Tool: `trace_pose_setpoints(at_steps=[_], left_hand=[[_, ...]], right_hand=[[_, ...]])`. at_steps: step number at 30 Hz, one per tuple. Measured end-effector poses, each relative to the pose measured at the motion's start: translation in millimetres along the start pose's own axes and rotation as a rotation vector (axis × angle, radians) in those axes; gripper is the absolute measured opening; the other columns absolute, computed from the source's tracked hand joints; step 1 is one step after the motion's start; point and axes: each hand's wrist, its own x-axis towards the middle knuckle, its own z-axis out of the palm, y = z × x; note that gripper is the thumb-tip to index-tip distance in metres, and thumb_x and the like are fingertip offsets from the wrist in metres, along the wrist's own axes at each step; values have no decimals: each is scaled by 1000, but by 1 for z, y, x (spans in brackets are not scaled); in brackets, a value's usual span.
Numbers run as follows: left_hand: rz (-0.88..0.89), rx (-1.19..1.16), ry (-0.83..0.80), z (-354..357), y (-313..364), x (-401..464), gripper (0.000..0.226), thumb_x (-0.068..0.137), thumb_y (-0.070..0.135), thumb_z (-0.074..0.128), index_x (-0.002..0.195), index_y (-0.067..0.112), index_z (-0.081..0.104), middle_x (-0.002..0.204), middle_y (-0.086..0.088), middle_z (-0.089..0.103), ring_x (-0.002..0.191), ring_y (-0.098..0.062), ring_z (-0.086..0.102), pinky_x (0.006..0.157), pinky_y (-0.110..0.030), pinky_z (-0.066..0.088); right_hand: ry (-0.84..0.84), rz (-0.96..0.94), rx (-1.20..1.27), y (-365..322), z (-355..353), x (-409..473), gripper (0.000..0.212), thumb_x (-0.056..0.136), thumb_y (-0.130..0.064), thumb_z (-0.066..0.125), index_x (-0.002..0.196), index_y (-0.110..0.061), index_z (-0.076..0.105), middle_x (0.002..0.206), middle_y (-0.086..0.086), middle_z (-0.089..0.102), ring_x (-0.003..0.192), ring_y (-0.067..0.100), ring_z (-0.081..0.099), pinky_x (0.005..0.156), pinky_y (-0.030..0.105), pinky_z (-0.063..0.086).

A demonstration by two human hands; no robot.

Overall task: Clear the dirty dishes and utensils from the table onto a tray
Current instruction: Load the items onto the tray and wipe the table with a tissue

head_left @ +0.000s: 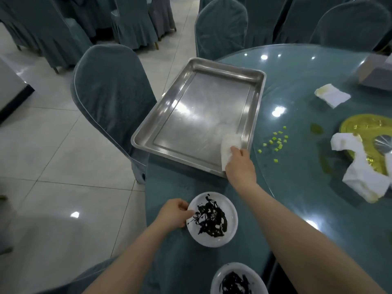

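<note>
A steel tray (169,96) lies at the table's left edge, partly overhanging it. My right hand (240,164) holds a small white object (230,147), spoon or napkin I cannot tell, over the tray's near right corner. My left hand (172,212) pinches the left rim of a white plate (230,230) smeared with black sauce, which rests on the table near me. A second dirty white plate (218,276) sits at the bottom edge of view.
Crumpled white napkins (333,95) (360,183) lie on the glass-topped table (297,187) to the right, beside green food bits (275,141) and a gold turntable centre (367,126). A covered chair (110,90) stands left of the tray; tiled floor beyond.
</note>
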Motion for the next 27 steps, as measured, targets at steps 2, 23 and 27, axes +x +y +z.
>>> trace_pose_setpoints(at_steps=[2,23,27], left_hand=[[31,71,44,5,-4,-4,7,81,19,70,85,18,63,78,-1,67,73,-19,69,71,-36,60],[15,-637,424,-17,6,-54,10,87,-4,57,88,6,59,89,-13,65,78,-25,64,59,-29,59],[22,-736,428,-23,18,-46,10,90,-3,56,87,6,56,89,-13,64,75,-22,62,55,-24,57]], right_hand=[[-4,-5,-20,8,-4,-9,41,90,-7,46,131,-9,44,132,15,42,103,38,53,82,38,43],[-312,-408,-282,77,-9,-62,72,95,-12,37,153,-23,-3,161,-8,-8,148,21,-10,119,44,6],[-300,-365,-296,73,-5,-63,76,88,-8,41,153,-21,3,160,-8,2,147,22,5,119,47,8]])
